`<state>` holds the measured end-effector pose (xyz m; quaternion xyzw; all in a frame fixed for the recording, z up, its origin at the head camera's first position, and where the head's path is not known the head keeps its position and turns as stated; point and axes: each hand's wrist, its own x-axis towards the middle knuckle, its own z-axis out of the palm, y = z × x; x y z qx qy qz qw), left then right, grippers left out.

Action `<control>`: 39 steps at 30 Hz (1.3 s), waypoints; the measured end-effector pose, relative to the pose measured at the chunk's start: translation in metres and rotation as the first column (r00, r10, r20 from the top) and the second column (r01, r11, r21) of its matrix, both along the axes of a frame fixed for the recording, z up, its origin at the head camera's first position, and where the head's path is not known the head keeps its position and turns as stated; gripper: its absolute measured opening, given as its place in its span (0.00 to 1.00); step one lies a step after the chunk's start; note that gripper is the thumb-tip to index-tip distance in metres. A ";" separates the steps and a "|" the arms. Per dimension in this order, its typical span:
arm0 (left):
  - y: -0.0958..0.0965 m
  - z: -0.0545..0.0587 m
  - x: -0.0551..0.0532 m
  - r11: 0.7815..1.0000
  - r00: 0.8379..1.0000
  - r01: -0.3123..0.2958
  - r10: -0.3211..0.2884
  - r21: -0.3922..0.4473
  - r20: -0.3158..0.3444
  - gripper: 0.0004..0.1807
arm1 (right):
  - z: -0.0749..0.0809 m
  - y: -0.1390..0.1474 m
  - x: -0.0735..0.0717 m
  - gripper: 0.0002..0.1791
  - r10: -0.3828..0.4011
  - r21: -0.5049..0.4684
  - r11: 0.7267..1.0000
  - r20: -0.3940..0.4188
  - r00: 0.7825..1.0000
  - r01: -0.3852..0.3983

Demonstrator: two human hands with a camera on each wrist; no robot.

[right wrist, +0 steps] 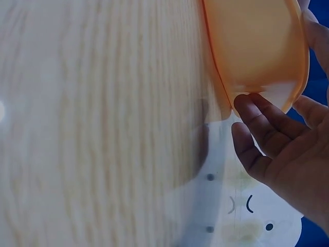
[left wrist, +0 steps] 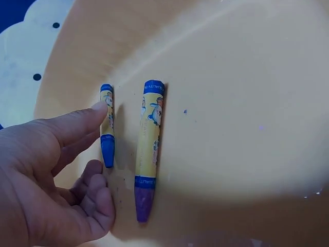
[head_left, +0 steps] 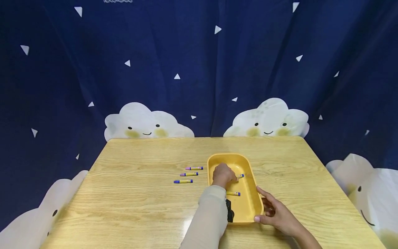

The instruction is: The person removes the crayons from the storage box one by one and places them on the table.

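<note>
A yellow plastic tray (head_left: pixel 236 158) stands on the table. My left hand (head_left: pixel 223 174) reaches inside it and pinches a blue crayon (left wrist: pixel 107 126) between thumb and fingers near the tray wall. Beside that crayon, a purple crayon (left wrist: pixel 149 134) with a yellow wrapper lies on the tray floor, untouched. At the tray's near right corner, my right hand (head_left: pixel 278 212) grips the side, its thumb at the near corner and a fingertip farther up the right rim. The right wrist view shows several of its fingers (right wrist: pixel 262 123) bent against the outside of the tray.
Left of the tray, a pink crayon (head_left: pixel 194 168), a light purple crayon (head_left: pixel 189 174) and a blue crayon (head_left: pixel 183 181) lie roughly parallel on the wooden table (head_left: pixel 133 197). A dark blue curtain (head_left: pixel 174 45) with clouds and triangles hangs around the table's back and sides.
</note>
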<state>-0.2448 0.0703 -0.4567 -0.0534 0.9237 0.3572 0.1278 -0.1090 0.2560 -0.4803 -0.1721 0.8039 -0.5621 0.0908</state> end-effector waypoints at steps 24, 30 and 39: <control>-0.007 -0.004 -0.008 0.996 0.994 0.094 -0.094 -0.005 -0.050 0.14 | -0.001 -0.001 -0.001 0.49 0.004 0.003 1.000 -0.007 1.000 -0.004; -0.013 0.002 -0.010 0.977 0.983 0.167 -0.154 0.133 -0.101 0.15 | -0.001 -0.001 0.000 0.49 0.007 0.004 1.000 -0.009 1.000 -0.007; -0.026 0.023 -0.009 0.915 0.939 0.313 -0.256 0.257 -0.231 0.01 | -0.001 -0.001 0.001 0.49 -0.004 0.004 1.000 -0.003 1.000 0.004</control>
